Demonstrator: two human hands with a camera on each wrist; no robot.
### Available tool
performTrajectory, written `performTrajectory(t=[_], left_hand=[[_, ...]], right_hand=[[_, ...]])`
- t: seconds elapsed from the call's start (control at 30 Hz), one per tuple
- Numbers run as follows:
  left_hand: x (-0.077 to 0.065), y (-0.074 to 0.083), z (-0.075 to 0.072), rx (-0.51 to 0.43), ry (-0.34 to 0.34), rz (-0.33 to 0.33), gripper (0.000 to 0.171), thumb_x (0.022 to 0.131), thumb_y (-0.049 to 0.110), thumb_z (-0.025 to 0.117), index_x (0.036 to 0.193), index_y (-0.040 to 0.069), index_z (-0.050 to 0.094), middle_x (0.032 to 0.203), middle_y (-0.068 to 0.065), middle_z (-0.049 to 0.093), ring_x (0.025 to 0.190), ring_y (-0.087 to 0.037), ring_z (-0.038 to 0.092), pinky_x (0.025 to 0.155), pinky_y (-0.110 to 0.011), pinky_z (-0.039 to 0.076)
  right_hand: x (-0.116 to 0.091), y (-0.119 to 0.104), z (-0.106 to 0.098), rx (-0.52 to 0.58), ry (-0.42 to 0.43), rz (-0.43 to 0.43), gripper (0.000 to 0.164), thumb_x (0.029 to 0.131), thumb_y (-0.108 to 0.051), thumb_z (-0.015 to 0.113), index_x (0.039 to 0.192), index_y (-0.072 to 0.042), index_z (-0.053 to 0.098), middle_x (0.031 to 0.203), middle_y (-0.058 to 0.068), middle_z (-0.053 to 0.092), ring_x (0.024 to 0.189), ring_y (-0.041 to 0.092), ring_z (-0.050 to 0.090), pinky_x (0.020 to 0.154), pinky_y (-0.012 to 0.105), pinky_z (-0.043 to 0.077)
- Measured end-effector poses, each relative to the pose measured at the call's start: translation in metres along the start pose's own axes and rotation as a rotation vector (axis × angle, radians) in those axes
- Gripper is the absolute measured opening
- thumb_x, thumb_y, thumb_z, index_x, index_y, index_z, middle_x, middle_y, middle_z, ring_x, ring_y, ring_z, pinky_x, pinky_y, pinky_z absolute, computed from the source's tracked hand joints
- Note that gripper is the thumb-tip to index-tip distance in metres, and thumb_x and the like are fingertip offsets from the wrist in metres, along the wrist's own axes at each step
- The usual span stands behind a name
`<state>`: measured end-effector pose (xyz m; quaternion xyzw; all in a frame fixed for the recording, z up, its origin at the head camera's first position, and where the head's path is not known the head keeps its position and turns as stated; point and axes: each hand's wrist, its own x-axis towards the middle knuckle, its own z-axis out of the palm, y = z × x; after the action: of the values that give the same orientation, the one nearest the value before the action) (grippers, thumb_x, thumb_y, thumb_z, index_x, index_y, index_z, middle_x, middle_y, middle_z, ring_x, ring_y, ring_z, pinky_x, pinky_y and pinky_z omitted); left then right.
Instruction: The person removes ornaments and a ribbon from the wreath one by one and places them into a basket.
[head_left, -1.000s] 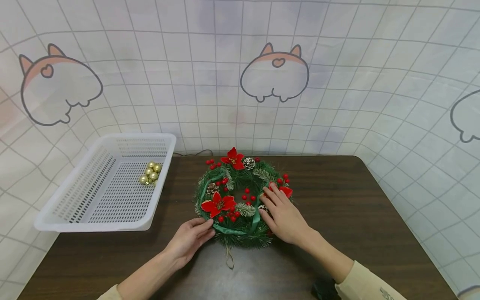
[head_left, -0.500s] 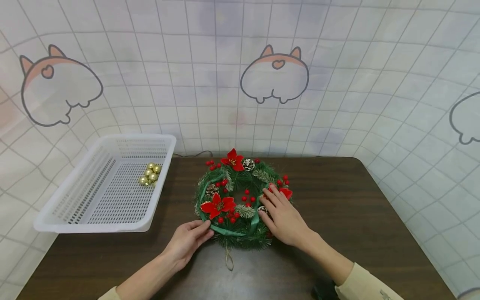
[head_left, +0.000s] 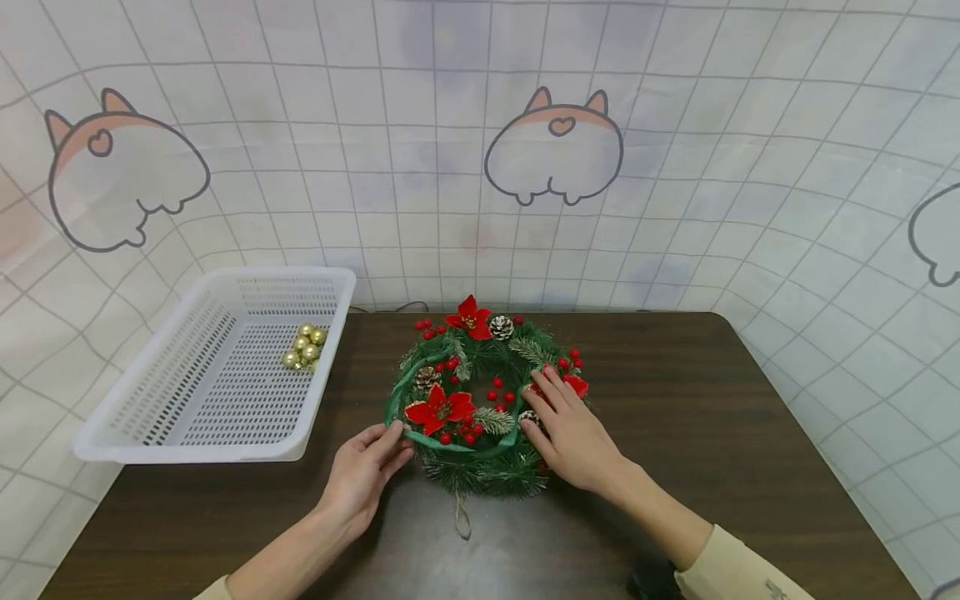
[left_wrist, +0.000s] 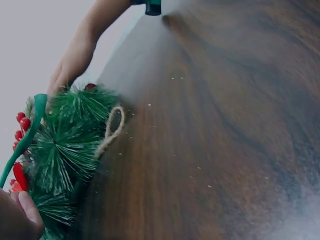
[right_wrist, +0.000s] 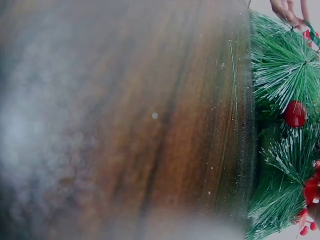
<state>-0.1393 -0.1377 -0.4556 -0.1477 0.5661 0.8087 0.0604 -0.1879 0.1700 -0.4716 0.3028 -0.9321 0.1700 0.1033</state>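
A green Christmas wreath lies on the table with red poinsettias, pine cones and red berries among its needles. At its front left, my left hand pinches a green ribbon between thumb and fingers. That ribbon loops over the wreath and runs taut across the front, as the left wrist view also shows the ribbon. My right hand rests on the wreath's right side, fingers extended over a pine cone and a red flower. Its fingertips are partly hidden among the decorations.
A white plastic basket stands on the left, holding several gold balls. A twine loop sticks out from the wreath's front onto the brown table. A dark object lies near the right sleeve. A patterned curtain hangs behind.
My left hand has moved a little to the left with the ribbon, drawing it outward and tighter across the wreath's front. The right hand stays in place on the wreath.
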Motion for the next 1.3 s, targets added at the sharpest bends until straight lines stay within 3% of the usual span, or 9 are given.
performTrajectory(t=[0.37, 0.63, 0.87, 1.3], left_hand=[[0.000, 0.017, 0.003, -0.172, 0.001, 0.049, 0.010, 0.103, 0.008, 0.063, 0.104, -0.002, 0.063, 0.103, -0.011, 0.072, 0.095, -0.021, 0.071, 0.099, -0.040, 0.053], [-0.001, 0.031, 0.005, -0.199, -0.017, 0.084, 0.025, 0.105, 0.004, 0.058, 0.128, -0.006, 0.054, 0.111, -0.008, 0.067, 0.103, -0.018, 0.070, 0.101, -0.038, 0.052], [0.001, 0.045, 0.004, -0.235, -0.012, 0.098, 0.008, 0.104, 0.006, 0.061, 0.109, 0.004, 0.067, 0.105, -0.006, 0.068, 0.094, -0.015, 0.070, 0.098, -0.039, 0.053], [0.003, 0.076, 0.001, -0.252, -0.043, 0.141, 0.013, 0.103, 0.009, 0.063, 0.096, 0.012, 0.074, 0.102, -0.002, 0.068, 0.088, -0.012, 0.070, 0.096, -0.034, 0.055]], right_hand=[[0.000, 0.000, -0.001, 0.002, -0.006, 0.006, 0.055, 0.109, -0.039, 0.048, 0.147, 0.001, 0.053, 0.161, 0.024, 0.033, 0.154, 0.036, 0.016, 0.122, 0.053, 0.020], [0.000, 0.000, -0.002, 0.003, -0.011, 0.011, 0.055, 0.109, -0.038, 0.048, 0.148, 0.001, 0.053, 0.162, 0.023, 0.032, 0.155, 0.035, 0.015, 0.122, 0.052, 0.019], [0.000, 0.000, -0.002, -0.001, -0.005, 0.011, 0.056, 0.110, -0.040, 0.047, 0.148, 0.001, 0.052, 0.162, 0.022, 0.032, 0.154, 0.035, 0.016, 0.122, 0.052, 0.020], [0.000, -0.001, -0.003, -0.012, -0.020, 0.023, 0.064, 0.110, -0.041, 0.046, 0.155, 0.003, 0.039, 0.164, 0.022, 0.029, 0.155, 0.035, 0.015, 0.123, 0.051, 0.019]])
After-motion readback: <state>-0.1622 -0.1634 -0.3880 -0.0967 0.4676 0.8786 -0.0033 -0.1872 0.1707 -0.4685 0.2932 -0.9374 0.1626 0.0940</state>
